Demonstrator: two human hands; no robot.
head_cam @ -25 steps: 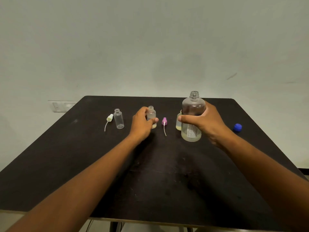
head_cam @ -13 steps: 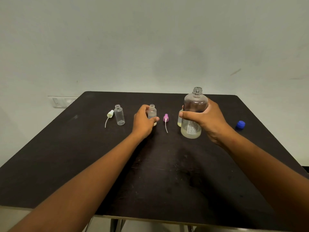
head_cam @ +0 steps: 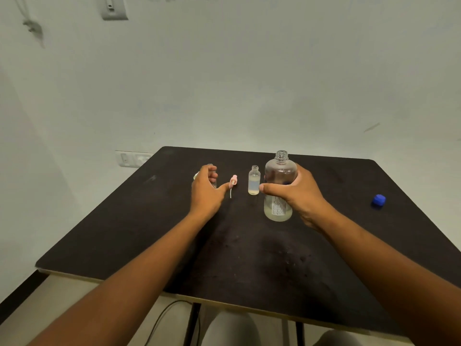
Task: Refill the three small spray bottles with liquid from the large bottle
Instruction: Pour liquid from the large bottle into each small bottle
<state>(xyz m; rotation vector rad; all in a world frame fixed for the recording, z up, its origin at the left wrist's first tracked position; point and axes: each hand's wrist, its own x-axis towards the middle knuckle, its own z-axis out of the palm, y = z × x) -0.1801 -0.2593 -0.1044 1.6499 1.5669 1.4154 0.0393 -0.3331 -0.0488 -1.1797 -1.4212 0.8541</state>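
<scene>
1. A switch plate [head_cam: 113, 7] sits on the wall at the upper left of the frame; a socket strip [head_cam: 132, 159] shows on the wall just past the counter's [head_cam: 112, 233] left far edge.
2. The left hand [head_cam: 205, 193], left of centre, is curled round a small bottle [head_cam: 212, 174] that it mostly hides; only the bottle's neck and a strip of its side show, and whether the fingers actually press it I cannot tell. A pale cap [head_cam: 196, 175] peeps out just left of the hand.
3. The left thumb points right, its tip touching or just short of a pink spray head [head_cam: 233, 180] that lies on the counter with its thin tube trailing toward the viewer.
4. A second small bottle [head_cam: 254, 181] stands upright and uncapped at centre, partly filled with cloudy liquid, apart from both hands.
5. The large bottle [head_cam: 278, 191] stands upright and uncapped just right of it, a little liquid at its bottom. The right hand [head_cam: 296, 193] is wrapped round its middle, thumb across the front, fingers behind.
6. A blue cap [head_cam: 378, 200] lies at the right edge of the counter, well apart from the bottles.
7. The third small bottle is not visible.
</scene>
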